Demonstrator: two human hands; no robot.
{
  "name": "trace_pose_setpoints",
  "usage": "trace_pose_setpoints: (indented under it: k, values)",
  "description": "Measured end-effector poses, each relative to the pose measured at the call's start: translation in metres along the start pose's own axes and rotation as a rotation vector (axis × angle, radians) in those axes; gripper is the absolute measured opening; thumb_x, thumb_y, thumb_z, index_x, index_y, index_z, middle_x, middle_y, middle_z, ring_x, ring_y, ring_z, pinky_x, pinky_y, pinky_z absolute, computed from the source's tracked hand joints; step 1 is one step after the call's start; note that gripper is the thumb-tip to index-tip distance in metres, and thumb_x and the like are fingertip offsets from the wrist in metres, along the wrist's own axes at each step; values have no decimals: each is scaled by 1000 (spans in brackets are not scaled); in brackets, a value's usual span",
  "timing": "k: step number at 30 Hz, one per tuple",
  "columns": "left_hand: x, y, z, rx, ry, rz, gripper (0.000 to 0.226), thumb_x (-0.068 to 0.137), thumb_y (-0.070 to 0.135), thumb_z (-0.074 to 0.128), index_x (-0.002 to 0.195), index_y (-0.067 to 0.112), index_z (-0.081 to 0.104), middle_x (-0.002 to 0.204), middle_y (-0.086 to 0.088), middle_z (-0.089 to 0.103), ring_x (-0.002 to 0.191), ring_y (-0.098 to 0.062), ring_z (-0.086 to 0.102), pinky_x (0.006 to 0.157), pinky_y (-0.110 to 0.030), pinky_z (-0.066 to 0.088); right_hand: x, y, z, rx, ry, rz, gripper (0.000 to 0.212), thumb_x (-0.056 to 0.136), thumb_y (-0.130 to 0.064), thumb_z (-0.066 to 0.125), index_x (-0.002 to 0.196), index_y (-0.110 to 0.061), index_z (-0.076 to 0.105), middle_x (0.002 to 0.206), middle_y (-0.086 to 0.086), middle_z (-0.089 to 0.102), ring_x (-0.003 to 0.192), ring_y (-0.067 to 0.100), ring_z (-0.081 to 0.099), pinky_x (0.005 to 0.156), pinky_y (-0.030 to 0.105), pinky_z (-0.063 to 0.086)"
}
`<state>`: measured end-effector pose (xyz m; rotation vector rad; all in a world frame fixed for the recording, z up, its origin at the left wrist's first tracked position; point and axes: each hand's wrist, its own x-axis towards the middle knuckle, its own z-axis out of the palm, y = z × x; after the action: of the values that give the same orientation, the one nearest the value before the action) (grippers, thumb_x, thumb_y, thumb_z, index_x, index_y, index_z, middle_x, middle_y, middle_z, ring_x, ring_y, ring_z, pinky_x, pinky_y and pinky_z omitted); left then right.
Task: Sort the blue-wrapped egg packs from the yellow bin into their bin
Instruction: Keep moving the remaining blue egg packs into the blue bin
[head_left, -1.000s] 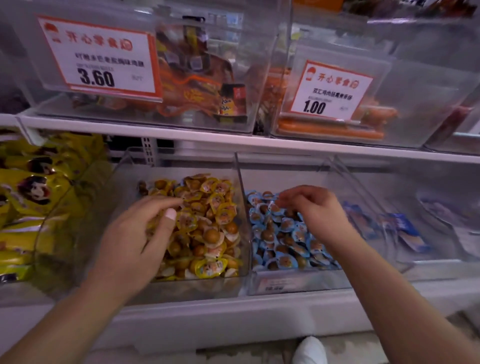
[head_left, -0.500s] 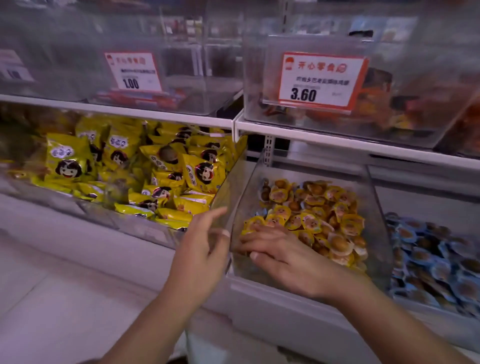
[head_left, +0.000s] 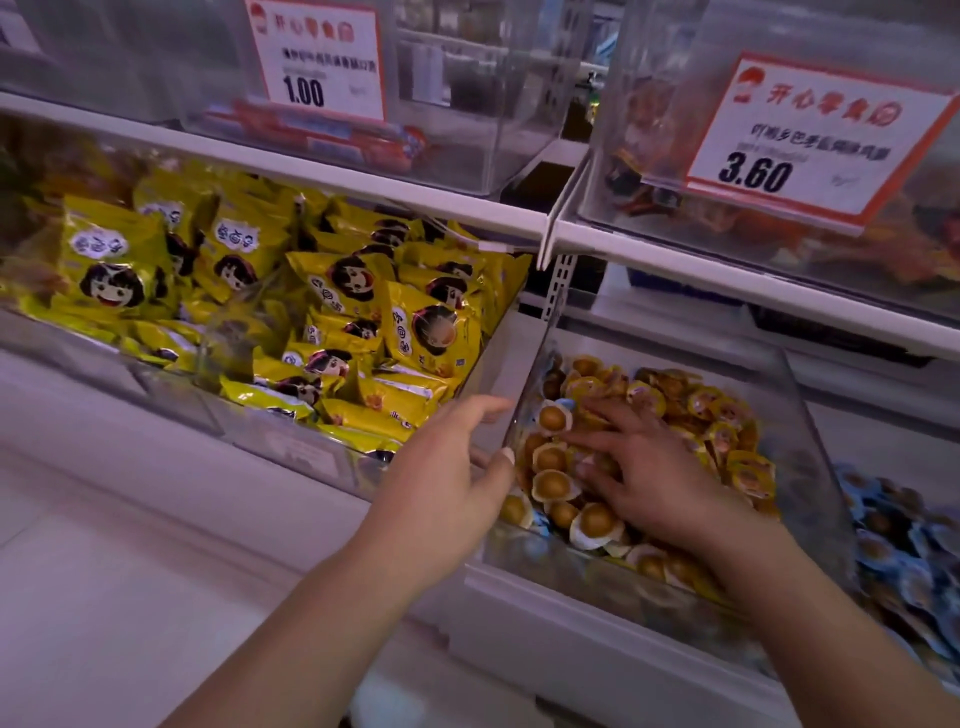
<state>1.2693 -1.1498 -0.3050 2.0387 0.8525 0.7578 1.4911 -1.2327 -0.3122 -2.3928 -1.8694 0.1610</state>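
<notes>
1. Right hand flat on the heap in the yellow bin, fingers spread apart, gripping nothing.
2. Left hand at the bin's left wall, fingers loose and apart, thumb against the clear wall.
3. Blue-wrapped egg packs: blue edges low near the front corner, half buried; blue bin just to the right.
4. Risk: raking too wide, probably pushing yellow packs over the low front.
5. Risk: blue edges small, easy to grab a wrong pack.

Right hand moved from blue packs into yellow bin.
</notes>
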Motion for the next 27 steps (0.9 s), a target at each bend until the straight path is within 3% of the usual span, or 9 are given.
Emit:
trace_pose_setpoints:
  k: [3,6,9,14,17,20,23,25,27]
  values:
    - [1,0,0,-12,-13,1,42,94,25,61,132,41,53,113,28,57,84,8,60,69,-15,48,-7,-13,-3,-92,67,-42,42,98,-34,54,139,-42,54,158,-6,32,150,25,17,123,48,15]
    - [2,2,1,-12,-18,18,42,95,21,61,132,39,54,118,28,59,87,6,61,76,-20,54,-18,-36,-18,128,241,-206,29,88,-22,54,107,-27,76,121,-5,65,118,16,56,103,38,44]
    - [2,2,3,-18,-7,43,43,93,14,61,130,36,57,116,26,60,85,3,63,78,-25,55,-27,-63,-22,300,-105,-236,28,87,-21,47,95,-20,74,94,-6,71,88,8,64,82,33,51]
    - [0,-1,4,-18,-2,50,44,93,13,60,130,37,57,115,27,60,86,1,63,77,-24,54,-28,-54,-18,209,-137,-167,27,97,-15,47,119,-16,63,118,2,60,111,17,53,98,34,41]
    - [-1,-2,5,-26,-2,46,44,94,14,60,130,37,57,114,25,62,87,1,63,80,-28,56,-24,-54,-15,125,-196,-173,30,98,-16,44,120,-13,64,120,8,64,111,23,55,97,38,42]
    - [-2,-1,6,-17,-2,43,44,94,14,59,131,38,56,112,24,62,88,1,63,80,-30,57,-22,-65,-8,31,-272,-143,37,102,-37,35,117,-17,62,120,12,65,111,31,57,94,43,45]
    - [-1,-1,7,-10,8,40,44,94,14,59,131,38,56,112,23,62,87,2,63,78,-30,57,-25,-69,-5,186,-349,-96,67,88,-74,23,126,-29,54,130,3,60,119,28,54,94,39,44]
    - [-1,-1,7,-9,15,38,44,93,14,59,130,38,56,111,23,62,87,1,62,77,-30,57,-27,-72,0,189,-356,-105,80,77,-84,34,139,-34,42,142,-1,53,127,26,50,96,36,44]
    - [-1,-1,7,-10,14,38,43,94,13,59,129,38,56,109,25,61,89,2,62,75,-26,56,-27,-73,9,123,-311,-135,86,75,-79,53,144,-31,34,144,-2,48,128,24,49,96,33,44]
